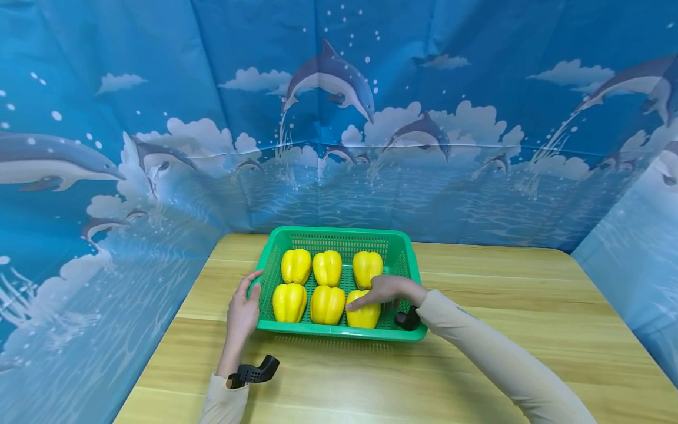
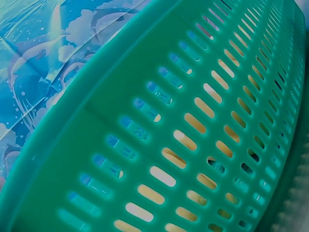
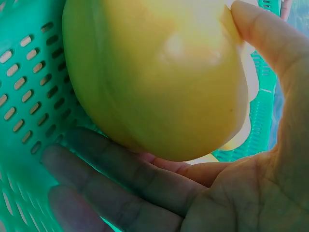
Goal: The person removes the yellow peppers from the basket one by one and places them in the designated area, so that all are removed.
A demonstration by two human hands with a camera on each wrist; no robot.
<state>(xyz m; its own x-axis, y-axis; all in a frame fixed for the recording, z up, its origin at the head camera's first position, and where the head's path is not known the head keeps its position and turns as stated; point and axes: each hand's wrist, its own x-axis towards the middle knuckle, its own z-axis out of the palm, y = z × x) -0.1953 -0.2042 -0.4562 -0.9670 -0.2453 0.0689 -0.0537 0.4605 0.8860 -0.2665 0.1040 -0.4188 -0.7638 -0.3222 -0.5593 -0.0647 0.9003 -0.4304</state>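
Several yellow bell peppers (image 1: 296, 266) stand in two rows inside a green perforated plastic basket (image 1: 339, 333). My right hand (image 1: 389, 290) reaches in over the basket's right side and grips the front-right bell pepper (image 1: 362, 315). In the right wrist view, the thumb lies on one side of that bell pepper (image 3: 169, 87), with the index finger at the far side and the other fingers spread below. At the left rim, my left hand (image 1: 243, 312) touches the basket with fingers extended. The left wrist view shows only the slotted basket wall (image 2: 159, 130), without the hand.
The basket rests on a light wooden table (image 1: 529, 318), near its back edge. Behind and at the sides hangs a blue curtain (image 1: 339, 194) printed with dolphins. A black wrist camera (image 1: 259, 370) sits on the left wrist; another (image 1: 408, 318) is on the right.
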